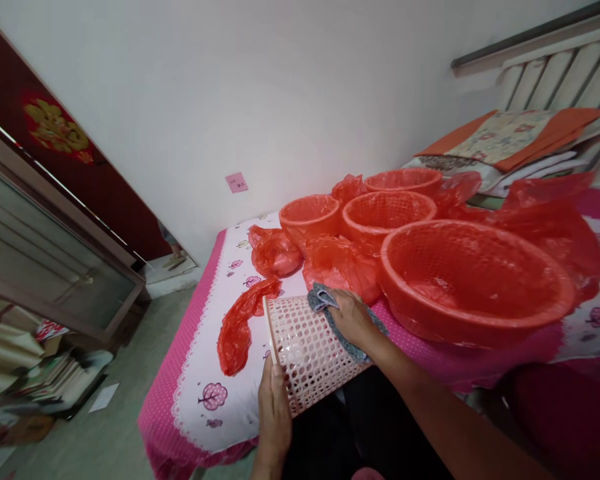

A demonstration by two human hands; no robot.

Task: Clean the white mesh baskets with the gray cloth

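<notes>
A pale pink plastic basket [310,350] with a lattice wall lies on its side over the bed edge and my lap, its rim facing left. My left hand [274,403] grips that rim from below, with the thumb lying along it. Against the upper side of the basket, my right hand [351,321] presses a grey-blue cloth [322,296], fingers closed over it. A crumpled red plastic bag [237,337] lies just left of the basket. Close to my right forearm stands a large red basket [480,280], upright and open at the top.
Behind are smaller red baskets [389,212] and crumpled red bags [276,252] on the bed's patterned sheet [200,407]. Folded bedding [510,143] is stacked at the back right, by a radiator [565,77]. At left, a glass-paned door [55,247] stands over papers and boxes.
</notes>
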